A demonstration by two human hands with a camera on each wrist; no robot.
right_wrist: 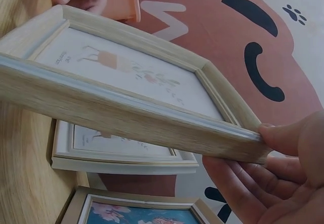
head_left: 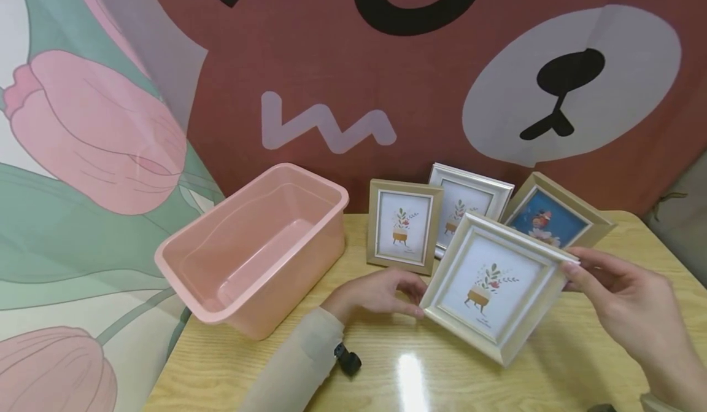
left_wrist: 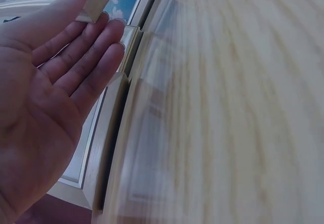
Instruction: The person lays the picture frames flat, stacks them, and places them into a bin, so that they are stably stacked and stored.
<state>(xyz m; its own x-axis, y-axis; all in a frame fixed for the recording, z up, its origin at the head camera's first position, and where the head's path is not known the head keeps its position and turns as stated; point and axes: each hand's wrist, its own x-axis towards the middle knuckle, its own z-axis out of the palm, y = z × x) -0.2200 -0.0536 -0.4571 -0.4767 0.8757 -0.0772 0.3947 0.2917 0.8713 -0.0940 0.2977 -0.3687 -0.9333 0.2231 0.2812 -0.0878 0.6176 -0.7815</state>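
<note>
A cream-gold picture frame (head_left: 491,286) with a potted-plant print is held up, tilted, over the table's right half. My right hand (head_left: 635,304) grips its upper right corner, thumb on the front and fingers behind, as the right wrist view also shows. At the opposite lower corner, my left hand (head_left: 381,292) pinches the edge between thumb and fingers. Behind it stand a tan frame (head_left: 372,228) with a similar print, a silver frame (head_left: 499,191) partly hidden, and a tan frame (head_left: 593,225) with a blue picture, its lower part covered.
A pink plastic bin (head_left: 298,277) stands on the left of the wooden table (head_left: 381,369), its inside showing nothing in it. Right behind the table hangs a backdrop (head_left: 309,50) with a cartoon bear and tulips.
</note>
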